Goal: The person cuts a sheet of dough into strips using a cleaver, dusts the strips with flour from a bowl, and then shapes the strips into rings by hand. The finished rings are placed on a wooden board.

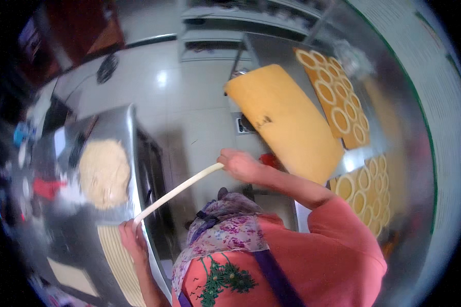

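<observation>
A long pale dough strip (182,188) stretches through the air between my two hands. My left hand (132,236) grips its near-left end, at the edge of the steel table. The other end is in my right hand (236,163), fingers closed round it, over the gap between the tables. Beside my left hand lie several cut dough strips (117,261), side by side on the left table. A large mound of dough (105,174) rests just beyond them. To the right of my right hand is a yellow-orange board (287,120).
Dough rings cover an orange board (338,113) at the far right and another board (368,192) nearer me. A flat dough sheet (72,276) lies on the left steel table (82,225). Tiled floor (200,120) runs between the tables; metal shelves (212,36) stand behind.
</observation>
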Demonstrator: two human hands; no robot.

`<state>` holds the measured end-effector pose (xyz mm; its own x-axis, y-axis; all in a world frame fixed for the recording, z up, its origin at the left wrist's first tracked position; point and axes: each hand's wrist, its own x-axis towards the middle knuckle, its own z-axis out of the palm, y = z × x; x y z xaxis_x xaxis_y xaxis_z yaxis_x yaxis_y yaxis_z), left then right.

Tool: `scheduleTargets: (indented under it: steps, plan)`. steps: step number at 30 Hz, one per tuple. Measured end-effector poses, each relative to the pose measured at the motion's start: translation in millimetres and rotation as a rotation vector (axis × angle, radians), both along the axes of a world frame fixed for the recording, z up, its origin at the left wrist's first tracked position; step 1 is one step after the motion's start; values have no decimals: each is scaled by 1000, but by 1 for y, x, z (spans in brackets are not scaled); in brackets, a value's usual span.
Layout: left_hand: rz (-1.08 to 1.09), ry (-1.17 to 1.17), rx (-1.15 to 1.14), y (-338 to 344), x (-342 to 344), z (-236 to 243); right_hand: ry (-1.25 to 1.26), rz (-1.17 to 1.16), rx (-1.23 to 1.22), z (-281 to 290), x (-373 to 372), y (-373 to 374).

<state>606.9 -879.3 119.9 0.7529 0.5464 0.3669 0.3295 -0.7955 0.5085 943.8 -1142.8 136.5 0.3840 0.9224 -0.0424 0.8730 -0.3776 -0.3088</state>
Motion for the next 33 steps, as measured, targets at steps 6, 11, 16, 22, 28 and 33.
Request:
scheduleTargets:
  steps: [6,11,16,22,28,33]
  plan:
    - [-498,-80,18,-51,252,24,-76,-503,40,12,80,-172]
    - [-833,-158,2,-147,423,32,-107,-928,139,25,91,-285]
    - [-1060,-191,-22,-244,551,10,-95,-1344,233,-6,89,-363]
    - [-1256,76,178,-310,633,-62,-127,-1605,236,-98,67,-387]
    - [-1769,136,32,-444,607,-101,92,-1810,257,-91,69,-383]
    - [-2075,188,22,-535,577,-105,63,-1834,247,-102,68,-390]
